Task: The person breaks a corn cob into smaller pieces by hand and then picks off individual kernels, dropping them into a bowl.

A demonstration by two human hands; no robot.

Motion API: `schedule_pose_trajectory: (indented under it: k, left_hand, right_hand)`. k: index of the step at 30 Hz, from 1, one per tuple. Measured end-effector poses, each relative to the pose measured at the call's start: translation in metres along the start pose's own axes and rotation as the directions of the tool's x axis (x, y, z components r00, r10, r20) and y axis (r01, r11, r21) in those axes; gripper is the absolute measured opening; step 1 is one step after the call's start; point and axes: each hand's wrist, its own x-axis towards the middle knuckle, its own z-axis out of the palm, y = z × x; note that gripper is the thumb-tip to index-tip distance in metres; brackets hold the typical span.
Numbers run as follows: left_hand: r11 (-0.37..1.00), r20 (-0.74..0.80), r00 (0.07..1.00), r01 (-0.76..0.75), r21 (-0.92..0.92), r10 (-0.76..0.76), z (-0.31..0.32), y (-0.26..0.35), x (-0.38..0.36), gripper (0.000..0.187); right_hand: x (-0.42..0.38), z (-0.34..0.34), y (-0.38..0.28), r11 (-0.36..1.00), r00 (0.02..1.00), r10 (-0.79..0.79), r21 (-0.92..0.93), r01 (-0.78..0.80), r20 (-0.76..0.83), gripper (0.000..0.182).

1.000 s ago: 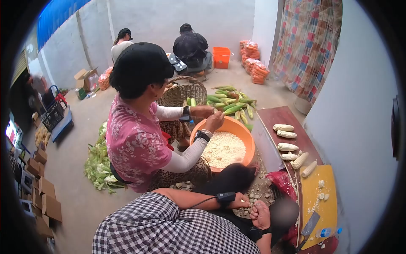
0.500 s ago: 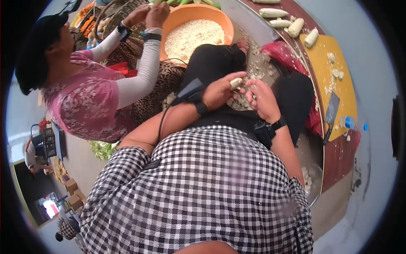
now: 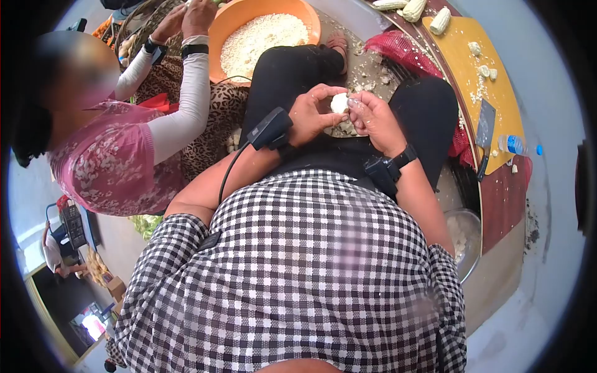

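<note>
Between my two hands, above my lap, is a small pale piece of corn cob. My left hand grips it between thumb and index finger. My right hand touches its right side, with thumb and fingertips pinched together at its edge. Pale kernels fill an orange basin beyond my knees. Scattered kernels and bits lie on the floor between my legs.
A co-worker sits at the left, both hands raised near the basin. At the right, a yellow board holds cob pieces, a cleaver and a bottle. A metal bowl stands below. Red mesh sacking lies ahead.
The cob piece has turned so that a rounder, pale face shows. My hands have shifted slightly left and up in view. The whole scene has moved left with the camera.
</note>
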Motion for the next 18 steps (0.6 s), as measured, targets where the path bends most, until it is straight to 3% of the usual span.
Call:
schedule_pose_trajectory:
  k: [4, 18]
  left_hand:
    - [0.937, 0.007, 0.98, -0.19, 0.294, 0.197, -0.0009, -0.0026, 0.0017, 0.045]
    - [0.949, -0.033, 0.981, -0.177, 0.261, 0.193, -0.007, 0.002, 0.0002, 0.043]
  right_hand:
    - [-0.0005, -0.0007, -0.0006, 1.0, 1.0, -0.017, -0.004, 0.017, -0.014, 0.015]
    - [0.0032, -0.0033, 0.0002, 0.982, 0.999, 0.005, 0.189, -0.011, 0.035, 0.013]
